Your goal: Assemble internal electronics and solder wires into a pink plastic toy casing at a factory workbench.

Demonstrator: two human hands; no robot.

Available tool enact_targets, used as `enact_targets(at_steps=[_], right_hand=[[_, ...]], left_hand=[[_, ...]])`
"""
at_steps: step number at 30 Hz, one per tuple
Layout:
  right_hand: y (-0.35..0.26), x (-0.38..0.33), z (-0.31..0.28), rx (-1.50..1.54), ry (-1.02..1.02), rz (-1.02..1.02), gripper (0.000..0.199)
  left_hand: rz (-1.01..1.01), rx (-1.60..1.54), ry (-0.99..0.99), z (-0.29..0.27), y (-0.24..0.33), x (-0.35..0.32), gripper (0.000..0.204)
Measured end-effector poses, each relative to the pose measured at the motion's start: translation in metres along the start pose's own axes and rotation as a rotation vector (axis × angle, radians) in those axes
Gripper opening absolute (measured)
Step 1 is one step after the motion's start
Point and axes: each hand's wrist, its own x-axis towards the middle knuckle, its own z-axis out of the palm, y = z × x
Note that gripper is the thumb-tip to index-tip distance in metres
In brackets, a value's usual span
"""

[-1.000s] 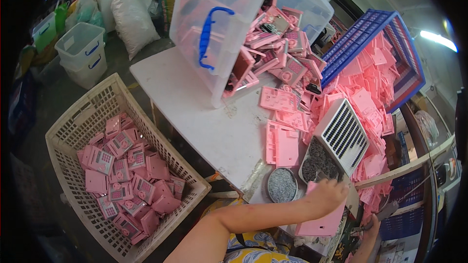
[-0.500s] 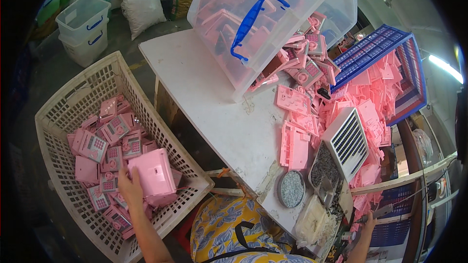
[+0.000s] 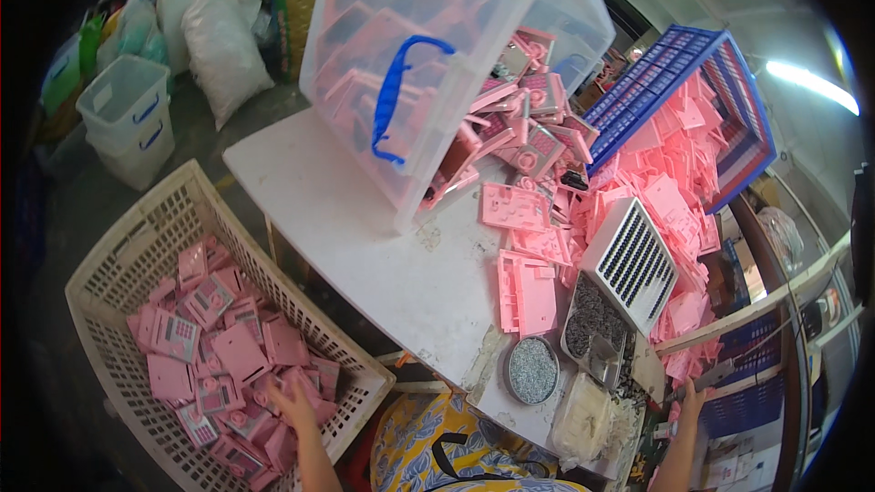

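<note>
My left hand point(image 3: 296, 407) has its fingers apart at the pink boxes point(image 3: 241, 353) in the white basket point(image 3: 369, 392), by the edge nearest me; whether it touches one I cannot tell. These look closed up, so I'd judge them done, with plenty left on the bench point(image 3: 365, 237). They are smooth and squarish, some showing a grey front with pink keys, others a plain back, heaped at odd angles. My right hand point(image 3: 689, 401) seems curled round a grey tool point(image 3: 715, 374), just off the bench's near end. There sit a clear bag point(image 3: 583, 415), a round tin point(image 3: 507, 381) and some dark bits point(image 3: 592, 319). Beyond, loose panels point(image 3: 529, 292) lie toward the right edge; at the far edge a tipped clear tub point(image 3: 365, 100) spills seemingly unfinished boxes beside a tilted blue basket point(image 3: 652, 91) of more panels
</note>
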Motion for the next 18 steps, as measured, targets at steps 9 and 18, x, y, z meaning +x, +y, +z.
enact_targets(at_steps=[9, 18], right_hand=[[-0.028, -0.010, 0.058, 0.102, -0.052, 0.029, 0.040], [-0.052, -0.015, 0.074, 0.173, -0.156, -0.024, 0.039]], left_hand=[[0.654, -0.239, -0.102, 0.029, 0.303, -0.049, 0.048], [1.112, -0.362, -0.660, 0.116, 0.466, -0.102, 0.029]])
